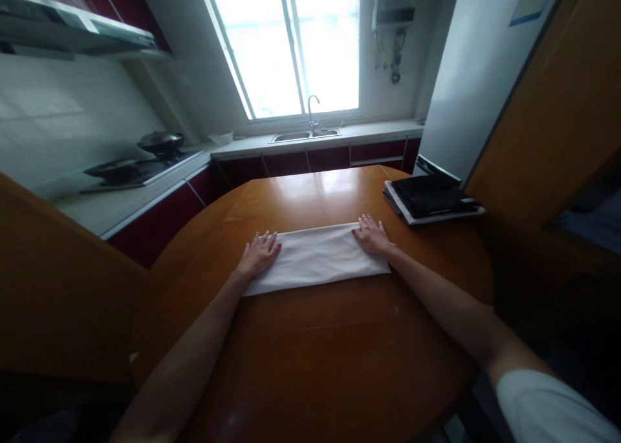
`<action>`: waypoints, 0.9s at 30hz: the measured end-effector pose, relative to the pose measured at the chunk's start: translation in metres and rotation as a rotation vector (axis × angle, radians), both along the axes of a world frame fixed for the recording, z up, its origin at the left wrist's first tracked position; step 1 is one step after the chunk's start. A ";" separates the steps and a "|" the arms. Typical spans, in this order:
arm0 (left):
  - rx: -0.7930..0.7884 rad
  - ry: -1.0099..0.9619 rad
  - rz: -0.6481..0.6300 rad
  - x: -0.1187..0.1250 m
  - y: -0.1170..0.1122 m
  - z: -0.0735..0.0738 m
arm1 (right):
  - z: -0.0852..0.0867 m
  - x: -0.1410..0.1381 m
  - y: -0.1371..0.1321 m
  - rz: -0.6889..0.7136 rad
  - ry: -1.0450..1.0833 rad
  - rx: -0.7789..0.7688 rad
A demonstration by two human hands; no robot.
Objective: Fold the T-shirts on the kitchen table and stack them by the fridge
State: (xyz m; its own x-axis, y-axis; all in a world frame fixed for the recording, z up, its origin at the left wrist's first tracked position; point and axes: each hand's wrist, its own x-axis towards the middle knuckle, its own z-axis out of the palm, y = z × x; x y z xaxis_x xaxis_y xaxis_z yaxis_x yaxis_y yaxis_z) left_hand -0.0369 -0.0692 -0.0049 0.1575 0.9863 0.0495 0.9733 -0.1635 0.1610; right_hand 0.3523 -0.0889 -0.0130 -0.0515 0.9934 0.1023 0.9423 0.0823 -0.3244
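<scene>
A white cloth point(317, 257), folded into a long strip, lies flat across the middle of a round wooden table point(315, 352). My left hand point(261, 252) rests palm down on the cloth's left end, fingers stretched out. My right hand point(371, 234) lies flat on the right end, fingers spread as well. Neither hand grips anything.
A stack of dark folded fabric on a pale board point(431, 199) sits at the table's right rear edge. Behind stand a counter with a sink and tap point(310, 131), a stove with a pan point(160, 142) at left, and a white fridge point(473, 74) at right.
</scene>
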 end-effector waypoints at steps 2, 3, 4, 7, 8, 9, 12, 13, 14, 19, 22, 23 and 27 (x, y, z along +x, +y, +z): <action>0.021 -0.035 0.004 -0.004 0.004 -0.003 | 0.002 -0.001 -0.001 0.001 0.009 0.006; 0.046 -0.059 0.014 -0.006 0.006 -0.004 | 0.002 -0.001 -0.002 0.002 0.013 0.009; 0.073 -0.084 0.030 -0.009 0.009 -0.005 | 0.003 -0.001 -0.002 0.002 0.017 0.011; 0.131 -0.132 0.120 -0.022 0.016 -0.005 | 0.003 -0.002 -0.002 -0.003 0.028 0.013; 0.143 -0.129 0.178 -0.026 0.017 -0.004 | 0.002 -0.002 -0.002 -0.006 0.029 0.014; 0.158 -0.116 0.245 -0.031 0.017 -0.002 | 0.002 -0.001 -0.002 -0.009 0.029 0.014; 0.172 -0.055 0.427 -0.039 0.013 0.003 | 0.001 -0.001 -0.001 -0.008 0.022 0.015; 0.165 -0.045 0.449 -0.039 0.011 0.005 | 0.000 -0.001 -0.001 -0.005 0.020 0.015; 0.153 -0.046 0.453 -0.039 0.009 0.006 | 0.000 -0.001 -0.001 -0.003 0.018 0.016; 0.159 -0.090 0.430 -0.034 0.006 0.008 | -0.001 -0.001 -0.001 -0.002 -0.015 0.013; 0.179 -0.148 0.394 -0.033 0.009 0.006 | 0.008 -0.004 -0.007 -0.008 -0.056 0.092; 0.186 -0.192 0.373 -0.033 0.010 0.005 | 0.014 -0.006 -0.010 -0.010 -0.063 0.153; 0.225 -0.432 0.280 -0.030 0.009 0.008 | 0.038 -0.034 -0.026 0.032 0.118 0.352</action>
